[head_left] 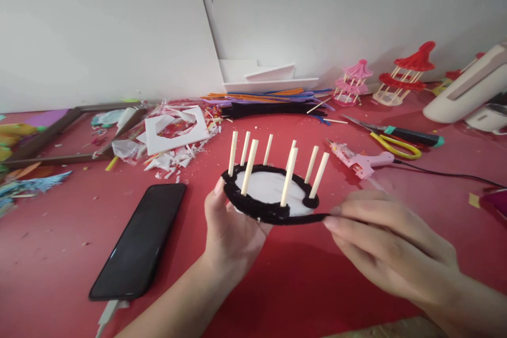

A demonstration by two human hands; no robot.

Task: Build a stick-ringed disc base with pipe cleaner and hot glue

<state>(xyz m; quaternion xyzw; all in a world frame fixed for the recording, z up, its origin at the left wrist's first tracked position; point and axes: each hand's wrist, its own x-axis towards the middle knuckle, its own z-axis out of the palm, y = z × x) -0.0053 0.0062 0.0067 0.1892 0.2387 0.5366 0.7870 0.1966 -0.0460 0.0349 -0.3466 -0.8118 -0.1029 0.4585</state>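
My left hand (233,229) grips a round white foam base (261,186) from below, its thumb against the left rim. Several short wooden sticks (249,169) stand upright around the edge of the base. A fuzzy black pipe cleaner (253,208) runs along the rim and winds about the foot of the sticks. Its loose end stretches off the front right of the rim, pinched between the thumb and fingers of my right hand (388,243). Part of my left hand's fingers is hidden under the base.
A black phone (138,243) with a cable lies at left. Foam scraps surround a cut white foam sheet (176,129). At right are a pink glue gun (358,158) and yellow-and-black pliers (412,136). Behind stand pink (352,84) and red (407,74) pavilion models near pipe-cleaner bundles (273,103).
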